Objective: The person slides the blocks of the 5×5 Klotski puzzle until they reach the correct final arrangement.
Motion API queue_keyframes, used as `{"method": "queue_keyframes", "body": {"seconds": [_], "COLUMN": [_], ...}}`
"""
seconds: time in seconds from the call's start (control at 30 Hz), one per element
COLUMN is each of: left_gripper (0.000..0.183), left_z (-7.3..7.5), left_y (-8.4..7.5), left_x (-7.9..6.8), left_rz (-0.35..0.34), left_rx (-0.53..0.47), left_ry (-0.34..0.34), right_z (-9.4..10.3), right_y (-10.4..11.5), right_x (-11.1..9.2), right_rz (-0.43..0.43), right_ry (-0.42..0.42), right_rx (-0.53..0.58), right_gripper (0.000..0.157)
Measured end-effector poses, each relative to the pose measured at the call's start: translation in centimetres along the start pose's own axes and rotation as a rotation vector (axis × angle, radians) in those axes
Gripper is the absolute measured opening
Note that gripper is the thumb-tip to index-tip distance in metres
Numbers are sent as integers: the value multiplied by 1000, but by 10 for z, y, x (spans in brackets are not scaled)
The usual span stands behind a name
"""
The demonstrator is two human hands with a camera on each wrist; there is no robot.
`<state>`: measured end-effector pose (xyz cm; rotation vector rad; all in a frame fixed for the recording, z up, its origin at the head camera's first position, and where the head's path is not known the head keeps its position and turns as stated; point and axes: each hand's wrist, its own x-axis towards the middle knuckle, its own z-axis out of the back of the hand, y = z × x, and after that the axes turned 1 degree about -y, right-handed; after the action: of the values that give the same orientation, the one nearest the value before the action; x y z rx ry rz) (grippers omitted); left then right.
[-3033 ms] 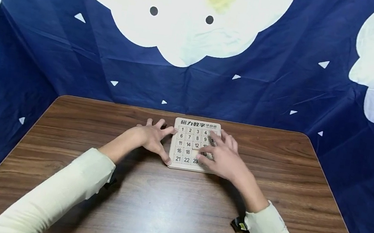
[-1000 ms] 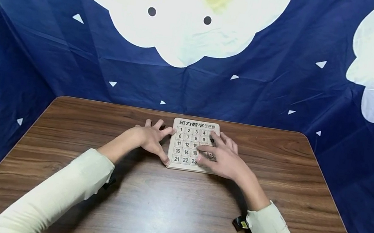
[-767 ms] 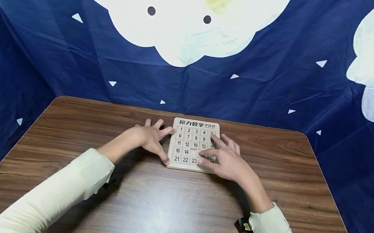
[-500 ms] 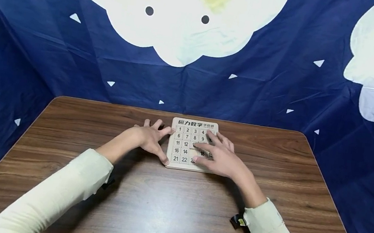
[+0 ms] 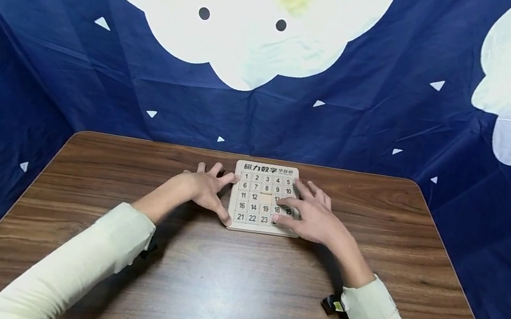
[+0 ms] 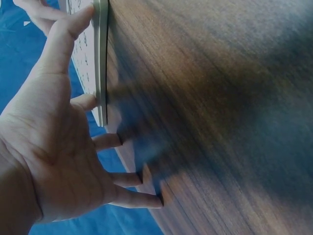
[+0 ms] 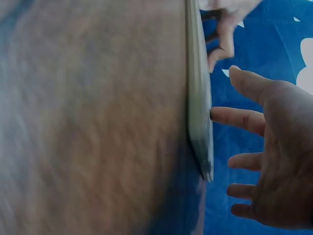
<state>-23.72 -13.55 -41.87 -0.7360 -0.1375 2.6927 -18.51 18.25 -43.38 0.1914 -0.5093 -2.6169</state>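
Tile 19 point(image 5: 265, 209), one row lower than half a second ago; tile gap point(image 5: 266, 198), one row higher, now in the grid's third row, third column. Number sliding puzzle point(image 5: 253, 229): pale board, flat on wood-grain surface point(image 5: 219, 289), centre of the frame; columns run top to bottom. Right hand point(image 5: 316, 219): fingers extended and slightly bent, gripping nothing, index fingertip at tile 13 point(image 5: 275, 198); gap lies immediately left of that tile, nearer this hand than the other. Left hand point(image 5: 207, 187): fingers spread, thumb touching lower-left corner, index fingertip upper-left edge.
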Motion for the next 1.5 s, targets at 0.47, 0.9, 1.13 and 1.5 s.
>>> {"method": "queue_keyframes", "body": {"seconds": [0.47,0.9,1.13,1.5], "left_gripper": [128,129,129,128], "left_z": [1,1,1,0], "left_y": [-1,-3,-2,-2], "left_x": [-1,-1,-2,-1], "left_rz": [6,3,6,9], "left_rx": [0,7,2,14], "left_ry": [10,23,19,8], "right_z": [7,-6,-6,0], "right_y": [-15,6,12,19], "right_x": [-14,-11,1,-3], "right_rz": [-23,9,9,23], "right_ry": [-27,21,7,-15], "right_rx": [42,17,-38,-47], "right_gripper": [60,51,56,40]}}
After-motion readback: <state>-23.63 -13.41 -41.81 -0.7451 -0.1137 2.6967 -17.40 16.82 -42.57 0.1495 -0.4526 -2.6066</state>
